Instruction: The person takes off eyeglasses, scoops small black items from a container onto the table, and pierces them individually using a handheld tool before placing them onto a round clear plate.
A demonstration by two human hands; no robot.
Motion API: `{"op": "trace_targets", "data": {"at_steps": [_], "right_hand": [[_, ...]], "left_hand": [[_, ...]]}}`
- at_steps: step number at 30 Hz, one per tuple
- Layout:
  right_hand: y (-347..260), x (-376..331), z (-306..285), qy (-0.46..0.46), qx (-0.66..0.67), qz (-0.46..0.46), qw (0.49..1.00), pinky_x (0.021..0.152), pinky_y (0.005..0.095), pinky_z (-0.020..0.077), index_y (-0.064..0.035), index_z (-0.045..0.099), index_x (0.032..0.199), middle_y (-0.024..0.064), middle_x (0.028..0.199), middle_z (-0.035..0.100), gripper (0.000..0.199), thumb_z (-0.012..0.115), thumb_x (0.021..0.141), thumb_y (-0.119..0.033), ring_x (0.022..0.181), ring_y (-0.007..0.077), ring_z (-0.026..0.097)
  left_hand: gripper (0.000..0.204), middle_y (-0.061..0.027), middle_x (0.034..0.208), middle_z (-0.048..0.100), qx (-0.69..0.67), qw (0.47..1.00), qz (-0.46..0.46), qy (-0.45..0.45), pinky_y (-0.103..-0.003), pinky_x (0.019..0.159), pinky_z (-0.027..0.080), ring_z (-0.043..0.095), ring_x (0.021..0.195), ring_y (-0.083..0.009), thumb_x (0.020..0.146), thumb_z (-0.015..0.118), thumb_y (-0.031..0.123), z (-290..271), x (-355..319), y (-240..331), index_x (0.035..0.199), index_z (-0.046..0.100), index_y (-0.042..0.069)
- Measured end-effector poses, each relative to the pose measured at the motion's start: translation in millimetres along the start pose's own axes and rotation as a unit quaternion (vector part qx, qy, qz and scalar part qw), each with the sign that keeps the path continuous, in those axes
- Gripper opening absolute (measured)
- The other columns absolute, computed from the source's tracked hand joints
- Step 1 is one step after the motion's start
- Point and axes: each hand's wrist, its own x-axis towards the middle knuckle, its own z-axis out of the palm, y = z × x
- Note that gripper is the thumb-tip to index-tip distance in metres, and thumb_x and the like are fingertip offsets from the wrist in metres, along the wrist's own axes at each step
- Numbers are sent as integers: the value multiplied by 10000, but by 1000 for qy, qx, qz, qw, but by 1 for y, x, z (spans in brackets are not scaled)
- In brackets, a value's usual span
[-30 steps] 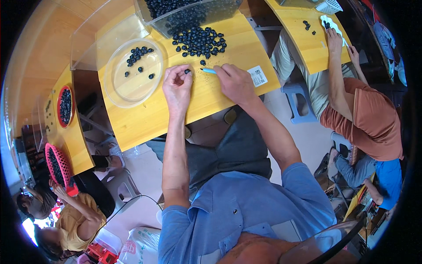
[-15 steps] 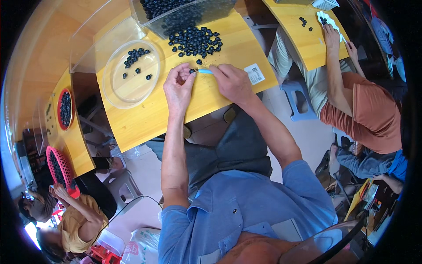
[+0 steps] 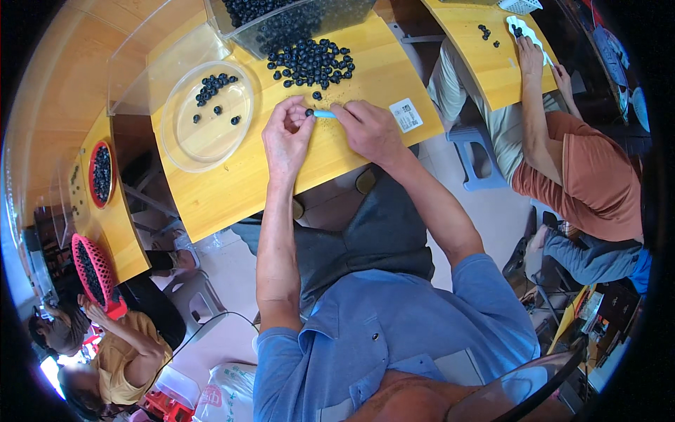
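A single blueberry (image 3: 309,112) is being pinched in the left hand (image 3: 287,137), the light-blue tool (image 3: 325,114) being gripped level by the right hand (image 3: 367,129), tip touching it.

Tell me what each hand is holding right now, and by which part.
Left hand pinches a dark berry at its fingertips. Right hand holds a thin light-blue tool by its rear end.
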Motion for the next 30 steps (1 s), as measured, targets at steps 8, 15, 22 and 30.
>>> {"op": "trace_targets", "data": {"at_steps": [8, 15, 22, 30], "right_hand": [[1, -2, 1, -4, -8, 0, 1000, 617, 346, 534, -38, 677, 1050, 57, 815, 546, 253, 637, 808, -99, 727, 208, 620], [2, -3, 2, -7, 3, 9, 1000, 620, 350, 525, -42, 672, 1047, 51, 814, 547, 242, 631, 814, -92, 717, 209, 604], [2, -6, 2, -17, -1, 15, 1000, 623, 347, 537, -41, 674, 1058, 50, 811, 550, 250, 625, 819, -94, 739, 202, 617], [4, -5, 6, -43, -41, 60, 996, 642, 346, 570, -24, 664, 1051, 57, 827, 580, 248, 623, 822, -111, 788, 206, 651]], "left_hand": [[420, -49, 964, 660, -5, 1000, -5, -14, -247, 798, 551, 643, 865, -109, 869, 716, -101, 0, -1, 3, 1260, 586, -20], [441, -51, 981, 661, -29, 999, -15, -13, -244, 809, 550, 646, 872, -110, 867, 735, -94, -2, 0, -1, 1256, 548, -6], [428, -63, 1006, 661, -80, 996, -34, -19, -226, 773, 527, 643, 865, -100, 880, 720, -113, -2, -1, 0, 1236, 519, 9], [455, -64, 1011, 668, -112, 994, -11, -11, -221, 803, 528, 659, 896, -97, 872, 724, -116, -3, -3, 3, 1276, 534, -23]]}}
